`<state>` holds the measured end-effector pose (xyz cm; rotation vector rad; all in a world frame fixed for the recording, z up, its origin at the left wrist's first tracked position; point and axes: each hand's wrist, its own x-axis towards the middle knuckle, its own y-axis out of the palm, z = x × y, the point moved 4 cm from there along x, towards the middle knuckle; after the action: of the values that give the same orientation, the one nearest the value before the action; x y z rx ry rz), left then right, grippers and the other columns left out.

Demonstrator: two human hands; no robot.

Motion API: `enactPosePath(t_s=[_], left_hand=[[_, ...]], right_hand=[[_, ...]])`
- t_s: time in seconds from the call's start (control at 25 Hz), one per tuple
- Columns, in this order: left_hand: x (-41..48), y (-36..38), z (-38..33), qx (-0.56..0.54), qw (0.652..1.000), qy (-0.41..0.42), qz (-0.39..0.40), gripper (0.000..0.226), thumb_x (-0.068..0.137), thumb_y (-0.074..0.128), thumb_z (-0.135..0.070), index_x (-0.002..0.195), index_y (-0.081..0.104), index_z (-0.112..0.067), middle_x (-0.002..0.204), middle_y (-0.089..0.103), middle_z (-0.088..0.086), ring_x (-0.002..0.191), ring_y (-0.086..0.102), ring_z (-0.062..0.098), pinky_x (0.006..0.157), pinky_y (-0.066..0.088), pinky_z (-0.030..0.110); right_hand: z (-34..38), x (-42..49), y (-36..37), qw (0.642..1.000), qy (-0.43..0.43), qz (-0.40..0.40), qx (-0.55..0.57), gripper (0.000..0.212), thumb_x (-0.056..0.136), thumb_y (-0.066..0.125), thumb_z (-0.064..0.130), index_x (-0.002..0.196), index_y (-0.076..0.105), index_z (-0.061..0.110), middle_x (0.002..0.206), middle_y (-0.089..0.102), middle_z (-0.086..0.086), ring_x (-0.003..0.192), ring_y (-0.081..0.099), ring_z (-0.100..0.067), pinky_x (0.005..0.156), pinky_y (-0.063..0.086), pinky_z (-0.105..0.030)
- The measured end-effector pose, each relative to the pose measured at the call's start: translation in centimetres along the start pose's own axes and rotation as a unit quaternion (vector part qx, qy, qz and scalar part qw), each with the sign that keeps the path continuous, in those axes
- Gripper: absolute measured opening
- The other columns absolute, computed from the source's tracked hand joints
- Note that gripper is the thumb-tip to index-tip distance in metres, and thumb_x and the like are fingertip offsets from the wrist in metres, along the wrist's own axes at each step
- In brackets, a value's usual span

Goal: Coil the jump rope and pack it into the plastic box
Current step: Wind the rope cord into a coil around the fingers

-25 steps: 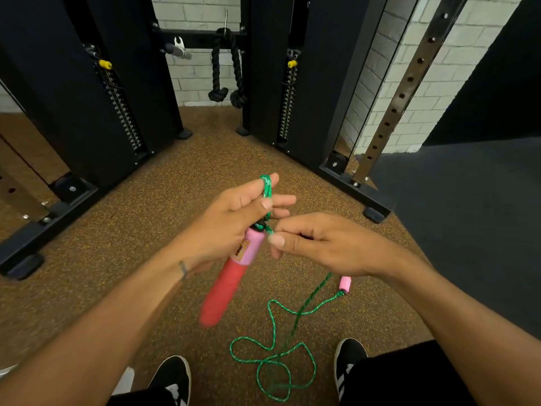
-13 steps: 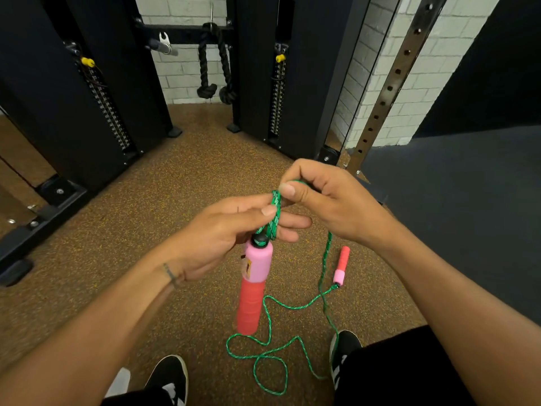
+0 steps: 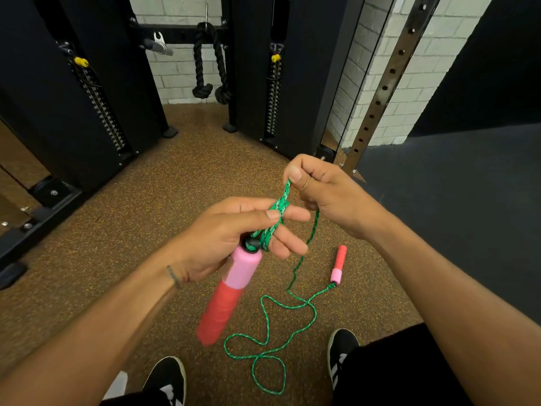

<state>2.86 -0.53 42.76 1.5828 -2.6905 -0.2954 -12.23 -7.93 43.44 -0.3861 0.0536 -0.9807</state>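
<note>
I am winding the green rope into a small coil around the fingers of my left hand, near the middle of the frame. That hand is curled partly closed: the thumb is pressing the wraps against the forefinger, while the lower fingers are spreading a little to keep the loops open. The near handle, pink at the top and red below, is hanging down from under that palm toward the lower middle of the frame; I cannot tell how firmly the palm is gripping it.

My right hand, up and to the right of centre, is pinching the rope tight between thumb and forefinger, with the other fingers folded in, and is drawing a taut length up from the coil.

From that pinch the loose rope is dropping to the brown floor, lying in slack curls between my shoes at the bottom of the frame and ending at the far handle, which is resting on the floor right of centre.

Most of the rope is lying uncoiled, so I judge the coiling is at an early stage. The next move is calling for another turn laid beside the last one. No plastic box is showing anywhere.
</note>
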Motion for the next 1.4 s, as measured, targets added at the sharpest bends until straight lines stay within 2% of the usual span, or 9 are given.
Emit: enactPosePath(t_s=[0.08, 0.24, 0.4, 0.52, 0.64, 0.88, 1.04, 1.16, 1.4], left_hand=[[-0.1, -0.1, -0.6, -0.041, 0.999, 0.025, -0.016, 0.034, 0.093, 0.049, -0.015, 0.122, 0.065, -0.008, 0.096, 0.077, 0.015, 0.069, 0.068, 0.009, 0.069, 0.052, 0.015], [-0.4, -1.1, -1.4, -0.096, 0.989, 0.068, -0.094, 0.042, 0.092, 0.047, -0.012, 0.132, 0.057, -0.011, 0.117, 0.074, 0.01, 0.085, 0.071, 0.007, 0.072, 0.056, 0.019], [-0.4, -3.1, -1.4, -0.088, 0.974, 0.083, -0.191, 0.037, 0.099, 0.042, -0.006, 0.135, 0.053, -0.006, 0.117, 0.074, 0.009, 0.102, 0.071, 0.013, 0.082, 0.056, 0.021], [0.0, -3.3, -0.6, -0.004, 0.981, 0.053, -0.187, 0.031, 0.099, 0.045, -0.006, 0.126, 0.06, -0.01, 0.111, 0.076, 0.006, 0.1, 0.071, 0.012, 0.09, 0.052, 0.027], [0.2, -2.0, -0.1, 0.074, 0.989, 0.028, -0.123, 0.027, 0.099, 0.044, -0.003, 0.113, 0.066, -0.007, 0.094, 0.077, -0.002, 0.088, 0.068, 0.004, 0.085, 0.048, 0.021], [0.0, -1.0, -0.3, 0.017, 0.997, 0.023, -0.074, 0.029, 0.094, 0.048, -0.017, 0.117, 0.065, -0.012, 0.096, 0.078, 0.016, 0.077, 0.073, 0.017, 0.077, 0.053, 0.02], [0.0, -0.9, -0.4, 0.037, 0.998, 0.026, -0.043, 0.032, 0.097, 0.048, -0.025, 0.121, 0.063, -0.012, 0.101, 0.078, 0.013, 0.081, 0.072, 0.016, 0.079, 0.052, 0.02], [0.0, -0.5, -0.5, 0.079, 0.996, 0.033, -0.03, 0.035, 0.093, 0.051, -0.023, 0.122, 0.062, -0.008, 0.101, 0.078, 0.003, 0.081, 0.07, 0.011, 0.079, 0.051, 0.018], [-0.2, -0.6, -0.7, 0.02, 0.998, 0.046, -0.037, 0.029, 0.094, 0.053, -0.023, 0.117, 0.067, -0.013, 0.09, 0.078, 0.009, 0.075, 0.068, 0.009, 0.074, 0.053, 0.017]], right_hand=[[-0.4, 0.0, 0.7, 0.999, 0.033, 0.024, 0.002, 0.023, 0.105, 0.044, 0.026, 0.089, 0.06, 0.022, 0.063, 0.052, 0.019, 0.057, 0.041, 0.002, 0.057, 0.033, -0.015], [-1.0, -0.9, 3.3, 0.977, 0.132, 0.165, -0.033, 0.025, 0.104, 0.045, 0.03, 0.089, 0.065, 0.03, 0.063, 0.049, 0.009, 0.055, 0.04, -0.005, 0.054, 0.035, -0.026], [1.5, -2.6, 4.6, 0.956, 0.064, 0.256, -0.126, 0.024, 0.104, 0.046, 0.033, 0.099, 0.069, 0.027, 0.068, 0.052, 0.012, 0.062, 0.047, -0.006, 0.061, 0.039, -0.025], [3.6, -2.9, 4.0, 0.969, -0.022, 0.207, -0.134, 0.023, 0.103, 0.05, 0.029, 0.098, 0.07, 0.018, 0.078, 0.064, 0.013, 0.081, 0.063, -0.008, 0.073, 0.048, -0.031], [3.8, -2.5, 2.3, 0.988, -0.046, 0.128, -0.076, 0.023, 0.101, 0.053, 0.023, 0.093, 0.065, 0.006, 0.085, 0.066, -0.012, 0.086, 0.064, -0.031, 0.08, 0.05, -0.051], [3.2, -1.5, 0.6, 0.998, -0.048, 0.042, -0.026, 0.012, 0.099, 0.055, 0.012, 0.093, 0.064, 0.007, 0.086, 0.066, 0.005, 0.08, 0.065, 0.006, 0.074, 0.05, -0.014], [3.1, -1.4, 0.5, 0.998, -0.054, 0.034, -0.028, 0.012, 0.099, 0.055, 0.012, 0.091, 0.063, 0.01, 0.083, 0.065, 0.01, 0.079, 0.064, 0.005, 0.071, 0.048, -0.013], [2.8, -1.0, 0.2, 0.996, -0.059, 0.004, -0.064, 0.014, 0.1, 0.054, 0.013, 0.089, 0.062, 0.01, 0.069, 0.059, 0.021, 0.063, 0.055, 0.008, 0.062, 0.04, -0.008], [2.1, -0.4, 0.4, 0.999, -0.016, -0.016, -0.026, 0.021, 0.104, 0.047, 0.018, 0.087, 0.059, 0.015, 0.058, 0.055, 0.024, 0.051, 0.051, 0.006, 0.05, 0.037, -0.007]])
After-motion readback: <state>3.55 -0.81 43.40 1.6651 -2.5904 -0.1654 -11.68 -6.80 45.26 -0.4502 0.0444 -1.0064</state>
